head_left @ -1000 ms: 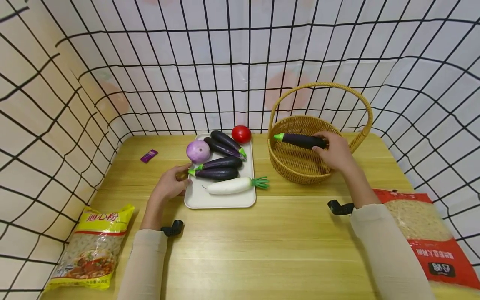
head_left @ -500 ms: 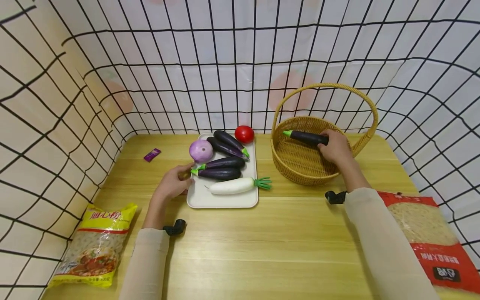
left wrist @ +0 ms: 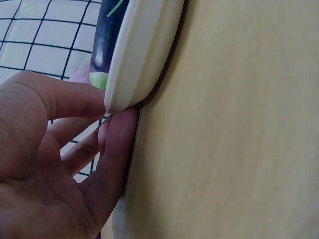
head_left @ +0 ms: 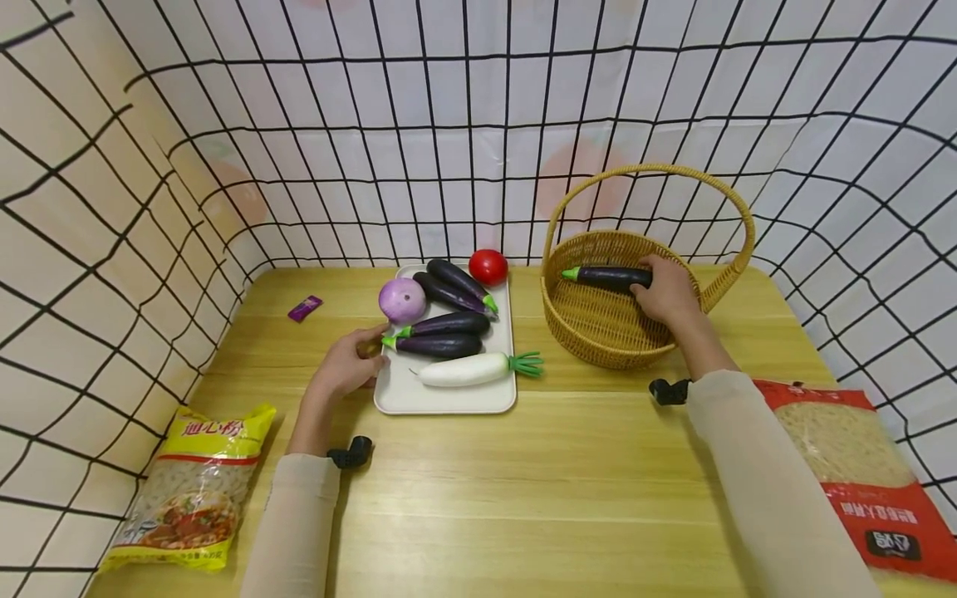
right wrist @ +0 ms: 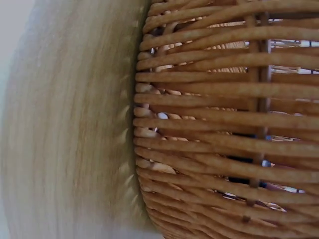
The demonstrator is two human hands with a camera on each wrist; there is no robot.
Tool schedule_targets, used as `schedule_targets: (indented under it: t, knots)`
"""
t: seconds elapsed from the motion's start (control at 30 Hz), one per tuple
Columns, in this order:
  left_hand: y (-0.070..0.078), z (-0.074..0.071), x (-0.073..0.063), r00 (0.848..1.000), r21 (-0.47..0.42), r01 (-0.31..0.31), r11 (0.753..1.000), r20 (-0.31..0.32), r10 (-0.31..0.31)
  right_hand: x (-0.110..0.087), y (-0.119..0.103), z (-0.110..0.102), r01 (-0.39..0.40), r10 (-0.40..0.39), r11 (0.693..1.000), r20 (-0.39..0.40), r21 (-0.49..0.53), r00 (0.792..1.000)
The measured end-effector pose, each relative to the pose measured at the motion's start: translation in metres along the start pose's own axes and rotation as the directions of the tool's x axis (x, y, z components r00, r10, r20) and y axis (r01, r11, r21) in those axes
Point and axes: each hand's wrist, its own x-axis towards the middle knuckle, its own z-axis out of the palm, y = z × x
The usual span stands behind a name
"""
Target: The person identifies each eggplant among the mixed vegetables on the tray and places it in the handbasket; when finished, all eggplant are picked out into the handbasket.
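Note:
My right hand (head_left: 665,292) reaches inside the wicker basket (head_left: 598,353) and grips an eggplant (head_left: 609,278) by its dark end, green cap pointing left. In the right wrist view only the basket's woven side (right wrist: 224,104) shows; that hand is hidden there. On the left, my left hand (head_left: 347,361) pinches the rim of the white tray (head_left: 441,403), thumb at the edge and fingers beneath it, as the left wrist view shows. On the tray lie several eggplants (head_left: 441,346), a white radish (head_left: 463,370), a round purple vegetable (head_left: 402,301) and a tomato (head_left: 488,267) at the back corner.
A yellow pasta bag (head_left: 190,490) lies at the left front, a red-and-clear bag (head_left: 852,473) at the right. A small purple packet (head_left: 305,308) sits behind my left hand. The basket's tall handle (head_left: 650,169) arches over its opening. A grid-patterned cloth (head_left: 463,124) encloses the table.
The eggplant in my right hand has gone lower into the basket and lies closer to level. My left hand stays at the tray's edge. The whole head view has shifted slightly.

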Motion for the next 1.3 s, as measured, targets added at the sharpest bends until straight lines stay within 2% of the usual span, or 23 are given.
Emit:
schedule_targets:
  t: [0.27, 0.53, 0.67, 0.8, 1.03, 1.3]
  knots:
    - [0.000, 0.000, 0.000, 1.000, -0.016, -0.004, 1.000, -0.002, 0.003, -0.015, -0.005, -0.005, 0.020, -0.018, 0.999, -0.049, 0.035, 0.999]
    - [-0.002, 0.001, 0.000, 1.000, 0.009, 0.004, 1.000, -0.011, -0.004, -0.043, -0.022, -0.012, 0.105, -0.094, 0.987, -0.094, 0.125, 0.991]
    - [-0.002, 0.000, 0.001, 1.000, -0.010, 0.010, 1.000, -0.002, -0.010, -0.059, -0.036, -0.011, 0.143, -0.127, 0.972, -0.095, 0.186, 0.987]
    - [-0.001, 0.000, 0.001, 1.000, -0.026, 0.010, 1.000, 0.004, -0.009, -0.069, -0.053, -0.005, 0.193, -0.172, 0.951, -0.104, 0.240, 0.980]
    - [-0.001, -0.001, 0.001, 1.000, -0.018, 0.010, 1.000, 0.006, -0.009, -0.084, -0.088, 0.014, 0.305, -0.289, 0.899, -0.098, 0.314, 0.952]
    - [0.002, 0.000, -0.001, 1.000, -0.022, 0.011, 1.000, -0.008, -0.011, -0.088, -0.125, 0.042, 0.344, -0.360, 0.862, -0.027, 0.372, 0.932]
